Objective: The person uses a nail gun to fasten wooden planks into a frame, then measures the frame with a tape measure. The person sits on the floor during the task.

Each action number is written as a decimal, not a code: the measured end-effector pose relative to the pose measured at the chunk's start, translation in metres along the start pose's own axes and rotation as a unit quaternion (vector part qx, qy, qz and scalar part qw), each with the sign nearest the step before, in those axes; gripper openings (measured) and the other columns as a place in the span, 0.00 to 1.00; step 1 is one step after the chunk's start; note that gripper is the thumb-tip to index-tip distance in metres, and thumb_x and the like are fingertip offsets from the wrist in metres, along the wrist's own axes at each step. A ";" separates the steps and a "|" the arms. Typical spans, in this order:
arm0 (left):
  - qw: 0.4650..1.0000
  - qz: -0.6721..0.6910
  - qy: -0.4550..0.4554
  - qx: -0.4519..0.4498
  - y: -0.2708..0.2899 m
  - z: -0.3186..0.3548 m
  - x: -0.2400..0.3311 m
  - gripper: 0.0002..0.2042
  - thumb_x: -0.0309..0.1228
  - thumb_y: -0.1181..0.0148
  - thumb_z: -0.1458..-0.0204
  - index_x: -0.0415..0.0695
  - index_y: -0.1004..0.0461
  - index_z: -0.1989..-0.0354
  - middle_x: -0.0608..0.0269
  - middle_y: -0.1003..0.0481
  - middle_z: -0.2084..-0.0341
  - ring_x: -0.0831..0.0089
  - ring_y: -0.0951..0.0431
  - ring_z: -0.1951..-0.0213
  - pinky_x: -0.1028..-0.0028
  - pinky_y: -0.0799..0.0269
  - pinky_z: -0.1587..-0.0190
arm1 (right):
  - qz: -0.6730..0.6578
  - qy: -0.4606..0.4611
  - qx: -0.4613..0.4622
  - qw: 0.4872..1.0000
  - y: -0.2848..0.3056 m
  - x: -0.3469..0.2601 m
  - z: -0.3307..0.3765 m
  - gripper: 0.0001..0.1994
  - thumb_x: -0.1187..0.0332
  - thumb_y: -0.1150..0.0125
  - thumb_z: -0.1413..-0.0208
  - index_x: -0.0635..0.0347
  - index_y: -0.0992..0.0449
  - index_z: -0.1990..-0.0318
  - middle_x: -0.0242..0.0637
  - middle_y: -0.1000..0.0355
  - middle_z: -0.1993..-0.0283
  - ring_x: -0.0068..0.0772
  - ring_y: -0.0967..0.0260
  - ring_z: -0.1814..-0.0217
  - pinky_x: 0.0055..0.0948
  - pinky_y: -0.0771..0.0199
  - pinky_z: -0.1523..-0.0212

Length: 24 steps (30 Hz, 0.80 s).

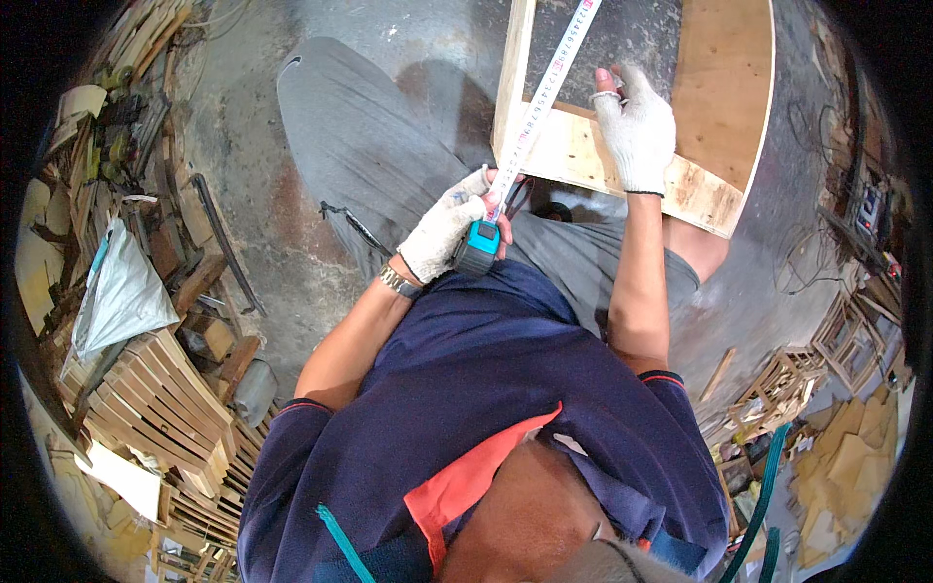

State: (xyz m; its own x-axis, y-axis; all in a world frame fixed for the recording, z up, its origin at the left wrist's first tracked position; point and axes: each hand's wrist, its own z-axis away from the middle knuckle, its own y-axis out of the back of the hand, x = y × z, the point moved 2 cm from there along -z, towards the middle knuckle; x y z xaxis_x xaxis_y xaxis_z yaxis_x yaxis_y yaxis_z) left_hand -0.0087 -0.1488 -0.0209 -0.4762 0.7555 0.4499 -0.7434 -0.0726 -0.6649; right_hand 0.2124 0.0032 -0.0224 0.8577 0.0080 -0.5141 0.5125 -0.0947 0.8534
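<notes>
My left hand (pixel 439 231), in a white knit glove with bare fingertips, is closed around a blue and black tape measure (pixel 477 249). From it the white tape blade (pixel 536 115) runs up and to the right, crossing the near rail of a wooden frame (pixel 573 148) and leaving the top of the view. My right hand (pixel 639 138), gloved alike, is over that rail, to the right of the blade. Its thumb and fingers are apart, with nothing seen between them. A curved plywood panel (pixel 721 87) forms the frame's right side.
My bent legs in grey trousers (pixel 364 136) are beside and under the frame. Stacked wood strips (pixel 160 398), a white bag (pixel 121 291) and a dark bar (pixel 225 243) lie on the left. Slatted wood pieces (pixel 777 384) and flat offcuts (pixel 846 457) lie at right.
</notes>
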 end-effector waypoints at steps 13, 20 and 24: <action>1.000 0.007 -0.002 -0.024 0.002 -0.001 0.002 0.23 0.40 0.44 0.36 0.42 0.36 0.36 0.60 0.25 0.77 0.70 0.24 0.79 0.73 0.27 0.74 | 0.015 0.011 0.014 1.000 -0.005 0.004 0.000 0.20 0.47 0.38 0.40 0.54 0.21 0.56 0.44 0.22 0.73 0.52 0.22 0.69 0.45 0.25 0.68; 0.999 -0.010 -0.011 -0.043 0.004 0.000 0.003 0.24 0.42 0.46 0.35 0.43 0.36 0.36 0.57 0.23 0.76 0.69 0.22 0.78 0.74 0.27 0.73 | 0.010 0.002 0.010 1.000 -0.002 0.003 0.001 0.20 0.46 0.38 0.40 0.54 0.20 0.56 0.43 0.23 0.74 0.51 0.23 0.70 0.44 0.25 0.69; 0.999 -0.012 -0.011 -0.050 0.004 -0.001 0.004 0.24 0.44 0.46 0.35 0.43 0.35 0.36 0.56 0.22 0.75 0.70 0.22 0.77 0.74 0.26 0.72 | 0.010 -0.002 0.011 1.000 -0.001 0.002 0.001 0.20 0.46 0.38 0.40 0.54 0.20 0.56 0.42 0.23 0.74 0.50 0.23 0.70 0.43 0.25 0.69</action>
State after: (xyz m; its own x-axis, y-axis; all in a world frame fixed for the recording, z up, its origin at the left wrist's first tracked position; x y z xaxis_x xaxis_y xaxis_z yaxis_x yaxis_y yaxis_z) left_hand -0.0128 -0.1456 -0.0221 -0.4692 0.7418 0.4792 -0.7047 0.0125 -0.7094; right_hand 0.2131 0.0029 -0.0247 0.8678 0.0025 -0.4969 0.4937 -0.1169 0.8617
